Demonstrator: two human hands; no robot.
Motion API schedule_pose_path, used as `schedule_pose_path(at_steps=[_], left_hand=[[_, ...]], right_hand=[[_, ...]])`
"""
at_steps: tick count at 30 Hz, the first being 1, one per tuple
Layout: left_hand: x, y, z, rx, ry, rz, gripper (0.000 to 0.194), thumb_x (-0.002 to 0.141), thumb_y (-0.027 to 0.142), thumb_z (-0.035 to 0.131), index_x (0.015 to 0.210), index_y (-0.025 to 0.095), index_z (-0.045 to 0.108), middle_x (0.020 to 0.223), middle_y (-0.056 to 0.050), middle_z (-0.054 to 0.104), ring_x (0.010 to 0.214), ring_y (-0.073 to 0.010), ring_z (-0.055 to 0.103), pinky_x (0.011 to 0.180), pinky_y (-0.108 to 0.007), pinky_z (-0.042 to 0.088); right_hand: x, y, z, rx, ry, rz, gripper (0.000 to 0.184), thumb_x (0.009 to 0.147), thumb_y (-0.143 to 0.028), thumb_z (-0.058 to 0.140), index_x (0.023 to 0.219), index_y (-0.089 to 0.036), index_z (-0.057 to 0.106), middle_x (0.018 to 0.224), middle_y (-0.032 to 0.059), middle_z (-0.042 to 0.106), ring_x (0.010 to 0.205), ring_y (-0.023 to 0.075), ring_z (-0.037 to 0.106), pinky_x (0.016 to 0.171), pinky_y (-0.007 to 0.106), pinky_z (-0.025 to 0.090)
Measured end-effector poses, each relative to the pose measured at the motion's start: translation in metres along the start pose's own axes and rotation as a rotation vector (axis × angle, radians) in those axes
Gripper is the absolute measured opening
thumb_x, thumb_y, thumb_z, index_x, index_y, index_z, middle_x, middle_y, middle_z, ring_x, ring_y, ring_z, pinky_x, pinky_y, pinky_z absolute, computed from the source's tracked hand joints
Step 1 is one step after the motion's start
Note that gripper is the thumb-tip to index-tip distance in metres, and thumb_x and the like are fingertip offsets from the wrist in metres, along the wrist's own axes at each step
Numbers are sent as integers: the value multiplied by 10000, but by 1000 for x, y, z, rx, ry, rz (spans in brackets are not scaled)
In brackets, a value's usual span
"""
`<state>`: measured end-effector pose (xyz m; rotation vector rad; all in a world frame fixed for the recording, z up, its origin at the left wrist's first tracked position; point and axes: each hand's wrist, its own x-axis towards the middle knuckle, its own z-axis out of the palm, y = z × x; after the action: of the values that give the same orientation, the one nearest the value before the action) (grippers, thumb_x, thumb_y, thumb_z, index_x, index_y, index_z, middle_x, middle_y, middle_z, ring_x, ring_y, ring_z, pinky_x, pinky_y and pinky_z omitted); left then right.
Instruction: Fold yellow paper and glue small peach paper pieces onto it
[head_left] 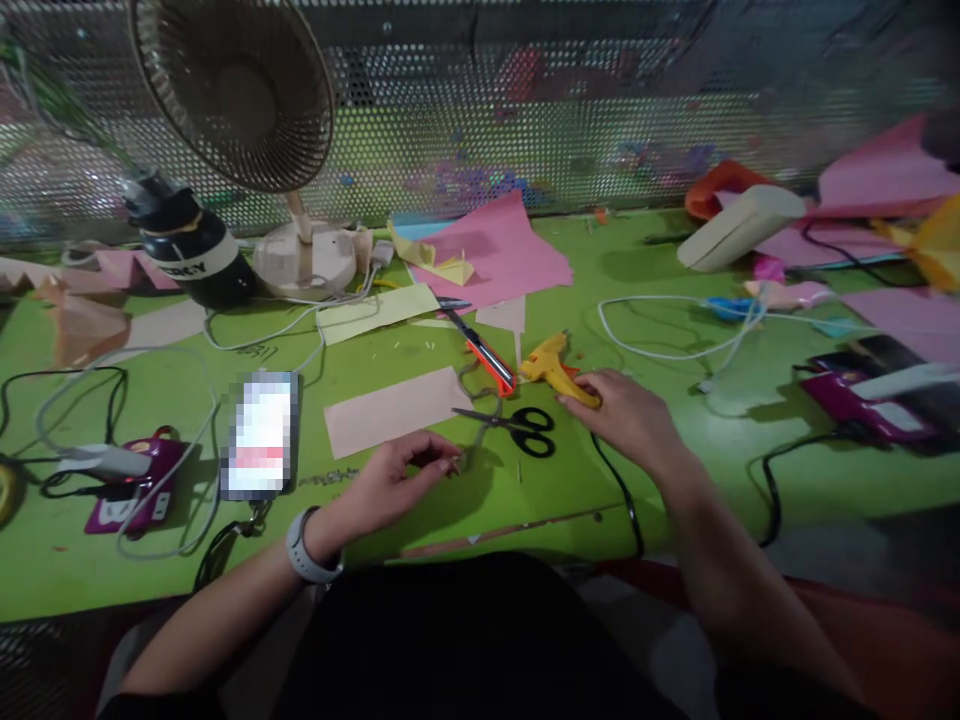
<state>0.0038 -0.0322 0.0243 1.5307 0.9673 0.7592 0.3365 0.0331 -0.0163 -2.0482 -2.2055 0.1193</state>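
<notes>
My right hand (626,415) is wrapped round the handle of a yellow hot glue gun (551,365), whose nozzle end points up and left. Thumb and fingers of my left hand (394,485) are pinched together just above the table; a tiny thing shows at the fingertips, too small to name. Black-handled scissors (525,430) lie between my hands. Just behind my left hand is a flat pale pink paper strip (397,410). An orange utility knife (491,362) lies beyond the scissors, near a thin grey strand. A pale yellow paper strip (375,315) lies farther back.
On the left are a blurred-screen phone (260,440), a purple power strip (139,485), a dark jar (199,255) and a fan (304,255). Pink paper (502,250) lies at the back. White cable (645,352) and another purple power strip (862,400) lie right.
</notes>
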Motion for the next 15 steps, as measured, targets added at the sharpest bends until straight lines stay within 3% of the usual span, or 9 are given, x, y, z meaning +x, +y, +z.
schedule_pose_path(at_steps=[4, 10, 15], left_hand=[[-1, 0, 1, 5, -57, -4, 212, 915, 258, 572, 1073, 209, 704, 1041, -91, 728, 922, -206, 682, 834, -327, 527], [0, 2, 1, 35, -92, -24, 197, 923, 269, 560, 1058, 211, 691, 1013, -81, 727, 917, -211, 687, 834, -330, 530], [0, 3, 0, 58, -100, -42, 204, 931, 299, 551, 1052, 205, 686, 1037, -79, 721, 949, -218, 682, 865, -335, 524]], right_hand=[[-5, -10, -3, 65, -111, 60, 262, 825, -494, 556, 879, -242, 602, 913, 59, 725, 747, 255, 665, 577, 324, 421], [-11, -12, -5, 248, -94, 22, 241, 828, -480, 560, 892, -249, 580, 928, 41, 725, 759, 232, 666, 625, 319, 456], [-16, -13, -6, 318, -171, 9, 237, 827, -490, 570, 885, -260, 563, 872, 23, 710, 713, 211, 636, 622, 315, 449]])
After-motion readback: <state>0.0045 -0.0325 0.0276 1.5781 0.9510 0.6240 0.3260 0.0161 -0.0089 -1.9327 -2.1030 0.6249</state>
